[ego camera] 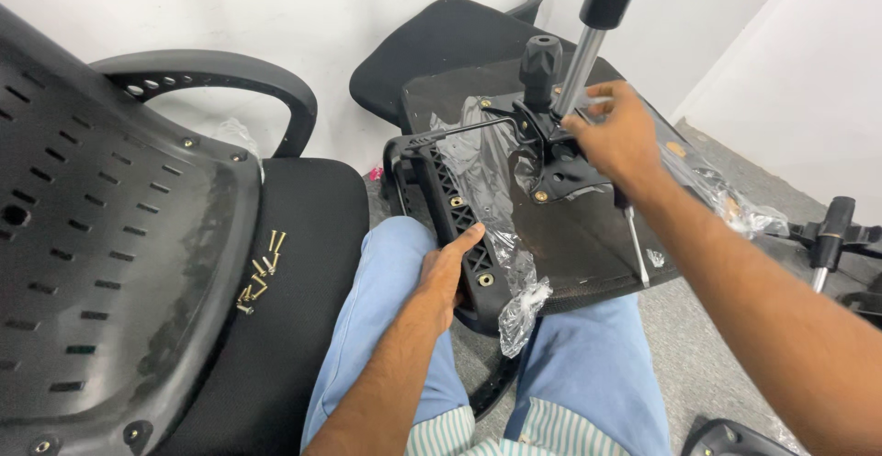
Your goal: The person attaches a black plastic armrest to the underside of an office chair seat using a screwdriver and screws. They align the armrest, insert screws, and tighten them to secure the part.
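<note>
Lap: the person sits with an upturned chair seat (588, 245) resting across the knees in light blue trousers (386, 327), underside facing up so the fittings can be reached.
Left hand (448, 268): fingers curled around the near left edge of the seat, on the black ribbed armrest bracket (459, 213); the grip is closed and seems meant to keep the seat from tipping.
Plastic wrap (510, 236): clear film hangs loose over the seat's near edge, pushed aside off the metal parts.
Screws (260, 272): a small heap of brass-coloured screws lies on the black fabric seat of a second chair (303, 263) to the left, near its backrest edge, within reach.
Right hand (620, 139): closed around the handle of a screwdriver (637, 245), whose shaft points toward the seat's near right edge; the hand sits on the black tilt mechanism plate (551, 167) at the seat's middle.
Gas lift cylinder (588, 43): stands upright out of the plate, just beside the right hand.
Far: a third black chair seat (441, 43) leans by the white wall.
</note>
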